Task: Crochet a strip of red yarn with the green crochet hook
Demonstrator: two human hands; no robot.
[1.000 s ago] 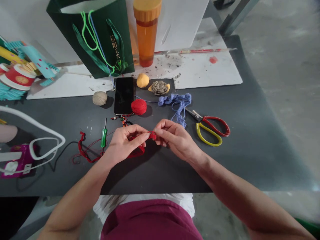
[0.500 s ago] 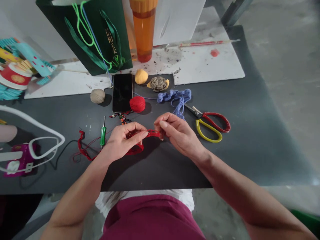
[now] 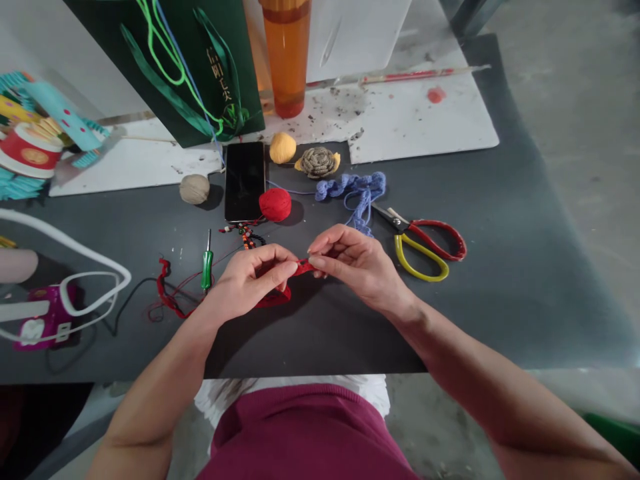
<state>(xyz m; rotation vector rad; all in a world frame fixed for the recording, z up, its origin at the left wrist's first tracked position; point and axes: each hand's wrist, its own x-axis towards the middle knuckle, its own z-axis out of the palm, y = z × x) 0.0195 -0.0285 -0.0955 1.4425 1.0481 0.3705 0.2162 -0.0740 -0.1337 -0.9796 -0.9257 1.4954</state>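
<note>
Both hands meet over the dark table (image 3: 500, 267), working a red crocheted band (image 3: 274, 297). My left hand (image 3: 250, 280) pinches the band between thumb and fingers, and a loop of it hangs below the palm. My right hand (image 3: 357, 263) pinches the band's other end, fingertips touching those of the left. A loose stretch of red cord (image 3: 167, 300) trails off to the left beside a green-handled hook (image 3: 207, 267).
Red-and-yellow scissors (image 3: 427, 243) lie right of my hands. Behind are a red yarn ball (image 3: 275, 204), a black phone (image 3: 245, 181), a blue crochet piece (image 3: 356, 190), yellow and beige balls, a green bag (image 3: 200, 67) and an orange bottle (image 3: 287, 57).
My right hand has moved slightly left, closing the gap to my left hand on the red band. The view has shifted a little.
</note>
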